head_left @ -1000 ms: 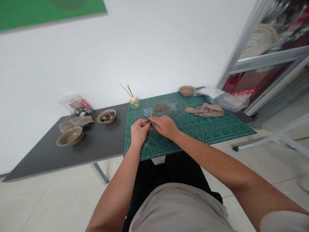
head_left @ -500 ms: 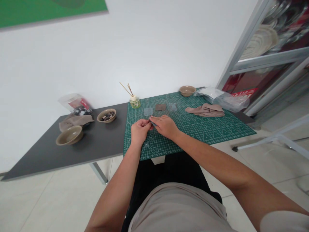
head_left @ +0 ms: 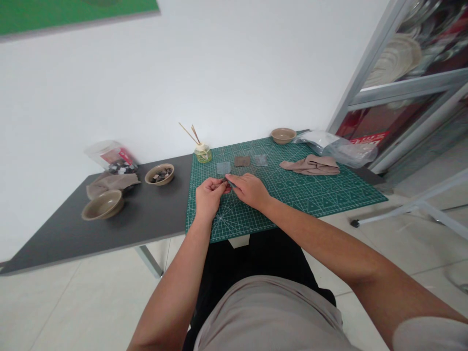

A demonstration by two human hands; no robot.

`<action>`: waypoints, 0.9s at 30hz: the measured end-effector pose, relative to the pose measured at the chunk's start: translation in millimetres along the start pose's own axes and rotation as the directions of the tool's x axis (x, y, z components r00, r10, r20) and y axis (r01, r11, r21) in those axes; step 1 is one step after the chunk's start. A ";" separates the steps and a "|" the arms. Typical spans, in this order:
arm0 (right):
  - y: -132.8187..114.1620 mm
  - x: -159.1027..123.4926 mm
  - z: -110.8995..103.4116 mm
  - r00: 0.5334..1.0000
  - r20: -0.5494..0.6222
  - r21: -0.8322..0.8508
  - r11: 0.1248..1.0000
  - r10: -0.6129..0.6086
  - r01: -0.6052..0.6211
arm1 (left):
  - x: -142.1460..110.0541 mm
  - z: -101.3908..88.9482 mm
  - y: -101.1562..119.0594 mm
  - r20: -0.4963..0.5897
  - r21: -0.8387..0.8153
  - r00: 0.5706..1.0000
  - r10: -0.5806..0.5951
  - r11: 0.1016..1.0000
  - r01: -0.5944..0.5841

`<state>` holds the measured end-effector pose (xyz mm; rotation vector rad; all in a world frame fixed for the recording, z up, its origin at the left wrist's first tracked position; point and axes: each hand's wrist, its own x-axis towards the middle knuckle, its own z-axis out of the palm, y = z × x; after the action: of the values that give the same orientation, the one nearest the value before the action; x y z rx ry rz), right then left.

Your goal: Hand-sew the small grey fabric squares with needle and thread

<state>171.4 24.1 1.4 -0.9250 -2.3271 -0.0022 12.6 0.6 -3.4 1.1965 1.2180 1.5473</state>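
Observation:
Low over the green cutting mat (head_left: 292, 192), my left hand (head_left: 208, 197) and my right hand (head_left: 251, 190) meet at the fingertips. Both are closed in a pinch on a small dark grey piece (head_left: 228, 180), mostly covered by the fingers, so its kind does not show. Just beyond them a row of flat squares lies on the mat: a blue-grey square (head_left: 223, 168), a brown square (head_left: 242, 161) and a second blue-grey square (head_left: 261, 160).
A reed diffuser (head_left: 203, 153) stands at the mat's back left corner. Left of the mat are a bowl of small dark pieces (head_left: 160, 174), another bowl (head_left: 103, 205), a cloth (head_left: 113, 182) and a plastic bag (head_left: 111, 155). Rightward lie a cloth (head_left: 310, 165), a bowl (head_left: 283, 135) and clear plastic (head_left: 340, 147).
My left hand has drawn slightly left, and more of the dark piece shows between the fingertips. The whole view has shifted a little; the bowls and squares keep their places.

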 end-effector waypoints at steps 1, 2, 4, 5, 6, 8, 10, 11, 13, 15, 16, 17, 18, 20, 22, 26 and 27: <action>-0.2 -0.3 0.3 1.000 0.001 0.003 1.000 -0.023 0.023 | 0.1 -0.2 -0.3 0.001 0.029 1.000 0.004 1.000 -0.004; -0.4 -0.6 0.7 0.999 0.006 0.005 0.999 -0.049 0.049 | 0.2 -0.5 -0.3 0.003 0.061 1.000 0.008 0.998 -0.008; -0.8 -0.9 1.2 0.996 0.015 0.006 0.996 -0.084 0.084 | 0.0 -0.7 0.0 0.004 0.104 1.000 0.014 0.994 -0.014; -0.9 -1.0 1.3 0.996 0.016 0.006 0.996 -0.087 0.087 | -0.1 -0.6 0.3 0.005 0.106 1.000 0.014 0.994 -0.014; -1.0 -0.9 1.2 0.997 0.014 0.007 0.997 -0.080 0.079 | -0.2 -0.4 0.6 0.005 0.096 1.000 0.012 0.995 -0.013; -1.1 -0.7 1.0 0.999 0.005 0.013 0.999 -0.044 0.044 | 0.1 0.2 0.8 0.003 0.052 1.000 0.010 0.999 -0.011; -1.1 -0.4 0.6 1.000 0.002 0.018 1.000 0.002 -0.002 | 0.8 0.7 0.3 0.000 -0.005 1.000 0.020 1.000 -0.020; -1.2 -0.3 0.5 1.000 0.004 0.020 1.000 0.021 -0.021 | 1.2 0.8 -0.2 -0.003 -0.033 1.000 0.028 0.999 -0.028; -1.4 -0.2 0.1 0.999 0.006 0.024 0.999 0.038 -0.038 | 1.7 0.5 -1.2 -0.002 -0.068 0.999 0.035 0.997 -0.036; -1.8 -0.3 -0.4 1.000 0.005 0.025 1.000 0.019 -0.019 | 1.7 -0.1 -1.6 0.011 -0.049 1.000 0.025 0.998 -0.025; -2.1 -0.4 -0.7 1.000 0.008 0.024 1.000 -0.002 0.002 | 1.5 -0.4 -1.4 0.020 -0.021 1.000 0.020 1.000 -0.019; -2.3 -0.5 -1.1 1.000 0.015 0.021 0.999 -0.027 0.026 | 1.0 -0.6 -1.0 0.025 0.014 1.000 0.017 1.000 -0.018; -2.5 -0.6 -1.5 0.999 0.023 0.018 0.999 -0.049 0.049 | 0.6 -0.7 -0.5 0.028 0.049 0.999 0.018 0.999 -0.020; -2.8 -0.7 -2.1 0.997 0.038 0.016 0.997 -0.074 0.073 | -0.2 -0.6 0.7 0.025 0.089 0.999 0.026 0.996 -0.028; -3.1 -0.7 -2.3 0.998 0.031 0.019 0.999 -0.051 0.050 | -0.4 -0.3 1.3 0.026 0.066 0.999 0.022 0.998 -0.024; -4.2 -0.4 -2.1 0.998 0.020 0.016 0.998 0.065 -0.065 | 0.7 0.0 -0.2 0.039 -0.018 0.999 0.013 1.000 -0.012; -4.4 -0.3 -2.2 0.996 0.024 0.013 0.996 0.086 -0.086 | 1.0 -0.1 -0.6 0.039 -0.026 0.999 0.015 1.000 -0.014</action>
<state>170.0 20.1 4.0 -1.0224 -2.3044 0.0604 12.3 1.7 -3.9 1.2156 1.1625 1.5384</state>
